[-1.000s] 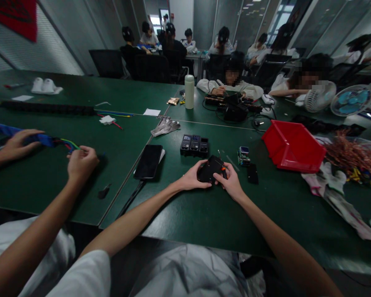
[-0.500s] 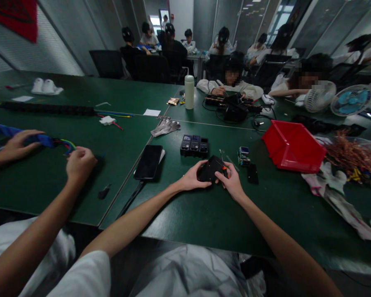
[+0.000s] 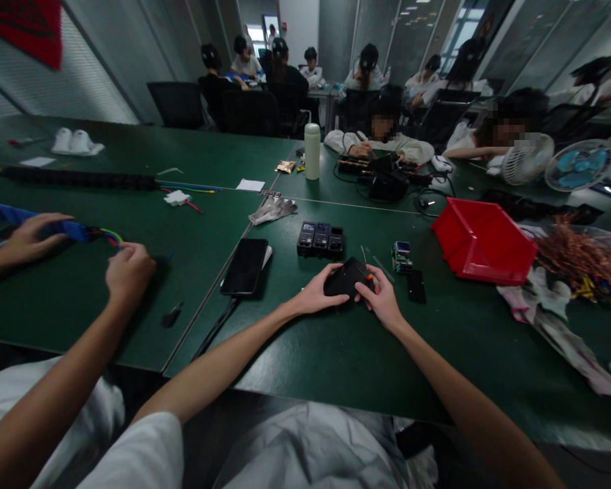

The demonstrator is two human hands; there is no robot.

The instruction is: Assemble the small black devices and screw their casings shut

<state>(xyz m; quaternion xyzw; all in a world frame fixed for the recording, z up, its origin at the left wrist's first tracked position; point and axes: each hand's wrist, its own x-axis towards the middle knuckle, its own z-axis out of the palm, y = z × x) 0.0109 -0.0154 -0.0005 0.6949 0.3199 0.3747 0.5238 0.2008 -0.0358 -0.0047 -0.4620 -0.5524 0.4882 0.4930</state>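
My left hand clamps the case at the hand's 2 o'clock. Right hand grips the driver, thumb on case at its 10 o'clock.

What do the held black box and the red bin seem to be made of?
The black box looks matte, plastic or perhaps coated metal: its dark face barely shines. The red bin seems slightly glossy plastic: even colour, paler highlights along edges.

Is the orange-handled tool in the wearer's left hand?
No: the orange-handled tool is in the right hand, while the left hand holds the black case.
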